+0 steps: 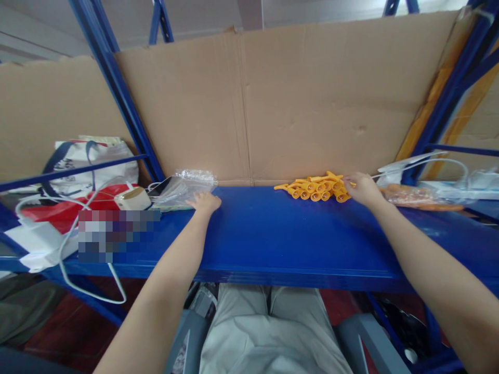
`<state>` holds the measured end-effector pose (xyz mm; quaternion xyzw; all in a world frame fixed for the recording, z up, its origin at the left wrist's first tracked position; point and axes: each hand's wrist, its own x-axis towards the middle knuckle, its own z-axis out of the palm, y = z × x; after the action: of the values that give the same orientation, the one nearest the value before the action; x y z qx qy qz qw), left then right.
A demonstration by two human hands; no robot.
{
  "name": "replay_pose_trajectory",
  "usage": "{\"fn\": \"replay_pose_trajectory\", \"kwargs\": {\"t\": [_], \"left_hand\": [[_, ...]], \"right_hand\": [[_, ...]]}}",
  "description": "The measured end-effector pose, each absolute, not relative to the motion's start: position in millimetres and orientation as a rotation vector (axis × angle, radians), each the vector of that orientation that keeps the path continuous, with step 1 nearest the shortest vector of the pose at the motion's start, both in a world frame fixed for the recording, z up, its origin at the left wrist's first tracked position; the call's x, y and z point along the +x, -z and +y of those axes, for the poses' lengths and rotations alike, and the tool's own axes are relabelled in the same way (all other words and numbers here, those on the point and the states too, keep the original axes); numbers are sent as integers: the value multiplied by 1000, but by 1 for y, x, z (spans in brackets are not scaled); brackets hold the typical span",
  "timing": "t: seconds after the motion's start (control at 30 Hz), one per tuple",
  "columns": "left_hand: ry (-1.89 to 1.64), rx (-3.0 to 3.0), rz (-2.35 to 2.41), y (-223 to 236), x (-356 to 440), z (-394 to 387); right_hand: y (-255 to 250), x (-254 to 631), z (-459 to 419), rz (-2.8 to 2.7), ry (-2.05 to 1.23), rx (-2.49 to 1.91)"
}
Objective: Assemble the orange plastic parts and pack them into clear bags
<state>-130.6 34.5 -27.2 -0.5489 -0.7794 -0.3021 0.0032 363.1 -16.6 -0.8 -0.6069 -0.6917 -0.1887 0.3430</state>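
Note:
On the blue shelf, a stack of orange horn-shaped plastic pieces (315, 188) lies with wide round ends facing me and narrow stems at the sides. My right hand (362, 189) is at the stack's right end, its fingers closed around an orange piece there; the fingertips are partly hidden. To the left, my left hand (205, 201) rests with fingers apart on the near edge of some clear plastic bags (183, 187). Nothing is gripped in it.
A cardboard sheet (304, 104) stands behind the blue shelf (265, 239). White cables, a charger (132, 198), a red bag (58, 214) and a cloth bag (97, 169) crowd the left. Plastic-wrapped orange items (417, 196) lie right. Blue posts rise both sides.

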Motion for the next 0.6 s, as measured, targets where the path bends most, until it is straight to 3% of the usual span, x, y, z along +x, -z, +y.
{"fn": "replay_pose_trajectory", "kwargs": {"t": [0.23,0.6], "left_hand": [[965,-1720,-2483,36,-142,43],[477,-1642,-2629,9,-119,14]], "right_hand": [[8,322,-13,-2043,333,-1397],[23,303,-20,-2330,331,-1573]]}}
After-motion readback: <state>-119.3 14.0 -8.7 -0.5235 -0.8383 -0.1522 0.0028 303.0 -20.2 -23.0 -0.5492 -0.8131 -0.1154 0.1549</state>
